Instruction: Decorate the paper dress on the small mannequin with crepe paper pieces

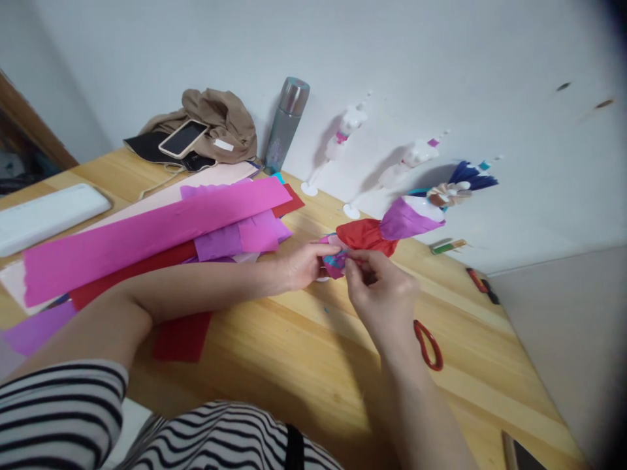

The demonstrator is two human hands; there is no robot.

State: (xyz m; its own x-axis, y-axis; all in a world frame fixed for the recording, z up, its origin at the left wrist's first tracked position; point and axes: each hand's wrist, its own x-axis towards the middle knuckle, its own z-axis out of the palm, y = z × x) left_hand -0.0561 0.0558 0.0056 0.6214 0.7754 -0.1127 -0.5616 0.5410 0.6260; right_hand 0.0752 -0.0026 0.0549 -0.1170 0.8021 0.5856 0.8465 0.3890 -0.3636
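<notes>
A figure on a white stand leans to the right on the table, dressed in purple crepe paper (411,219) over red crepe paper (362,234), with a dark blue fan-like piece (473,181) at its head. At its lower end is a bunched pink, purple and blue piece of crepe paper (336,261). My left hand (304,266) is closed around the left side of that bunch, thumb on top. From the right, my right hand (379,284) pinches the bunch's edge between thumb and fingers. The fingertips partly cover the paper.
Crepe paper strips (157,238) lie at left. Behind them are a brown cloth bag (220,117), a phone (183,138) and a steel flask (288,124). Two white figures (337,140) stand by the wall. Red-handled scissors (428,346) lie at right; a white case (53,215) is far left.
</notes>
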